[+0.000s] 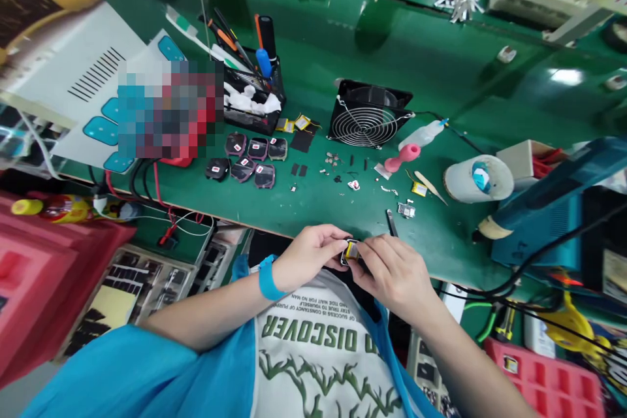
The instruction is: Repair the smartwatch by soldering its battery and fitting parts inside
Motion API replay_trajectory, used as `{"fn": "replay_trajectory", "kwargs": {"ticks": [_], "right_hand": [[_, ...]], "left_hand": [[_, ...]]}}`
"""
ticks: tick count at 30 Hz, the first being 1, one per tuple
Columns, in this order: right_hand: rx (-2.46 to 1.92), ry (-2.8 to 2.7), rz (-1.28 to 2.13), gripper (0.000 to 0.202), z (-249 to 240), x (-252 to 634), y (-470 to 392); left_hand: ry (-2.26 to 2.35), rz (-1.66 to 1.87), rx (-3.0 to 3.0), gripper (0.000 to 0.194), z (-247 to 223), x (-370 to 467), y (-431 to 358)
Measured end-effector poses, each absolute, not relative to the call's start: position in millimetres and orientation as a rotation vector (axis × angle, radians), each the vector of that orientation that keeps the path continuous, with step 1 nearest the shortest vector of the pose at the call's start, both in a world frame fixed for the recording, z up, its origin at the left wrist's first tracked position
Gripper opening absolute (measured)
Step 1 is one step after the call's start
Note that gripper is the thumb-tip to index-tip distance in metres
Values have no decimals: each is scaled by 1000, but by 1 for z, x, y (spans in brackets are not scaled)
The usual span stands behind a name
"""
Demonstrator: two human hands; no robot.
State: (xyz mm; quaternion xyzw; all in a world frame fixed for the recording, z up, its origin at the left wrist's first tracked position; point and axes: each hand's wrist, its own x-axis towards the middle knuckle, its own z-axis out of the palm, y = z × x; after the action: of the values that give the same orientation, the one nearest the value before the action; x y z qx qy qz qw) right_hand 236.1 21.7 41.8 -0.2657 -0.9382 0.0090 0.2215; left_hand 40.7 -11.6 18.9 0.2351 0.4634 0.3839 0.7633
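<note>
Between my two hands, just over the front edge of the bench, is a small watch-like casing (344,257) with a yellow-edged battery (352,251) in it. My left hand (316,251), a blue band at its wrist, grips the casing's left side between thumb and fingers. On the other side my right hand (392,268) has its fingers pressed to the battery and the casing's right edge. Fingers partly cover both parts. A pair of dark tweezers (391,223) lies on the bench just beyond my right hand.
Dark watch casings (243,168) lie in a group at left. Behind stand a black fan (368,114) and a tool holder (252,98). Tiny parts, a pink stamp-like object (402,157) and a white cup (477,177) lie rightward. A blue cylindrical tool (553,189) slants in at right.
</note>
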Motion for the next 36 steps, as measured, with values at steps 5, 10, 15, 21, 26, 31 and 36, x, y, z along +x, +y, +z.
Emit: {"fn": "replay_trajectory", "kwargs": {"ticks": [5,10,15,21,26,31,36], "right_hand": [[-748,-2584,105,7,41,235,24],[-786,-2445,354,6,42,237,20],[-843,-2229,654,17,46,239,15],[-989,-1819,1077,10,41,239,16],[-995,-1719,1291,30,36,240,20],[-951,-1757,1293,29,36,245,21],[-948,-1845,1274,30,41,248,21]], "left_hand": [[1017,832,522,47,18,40,-13],[1021,836,604,40,24,37,-11],[1038,842,744,37,36,30,-11],[1035,828,817,41,42,27,-15],[1013,789,802,45,46,28,-15],[1021,740,811,42,50,29,-14],[1031,717,881,38,51,29,-13]]}}
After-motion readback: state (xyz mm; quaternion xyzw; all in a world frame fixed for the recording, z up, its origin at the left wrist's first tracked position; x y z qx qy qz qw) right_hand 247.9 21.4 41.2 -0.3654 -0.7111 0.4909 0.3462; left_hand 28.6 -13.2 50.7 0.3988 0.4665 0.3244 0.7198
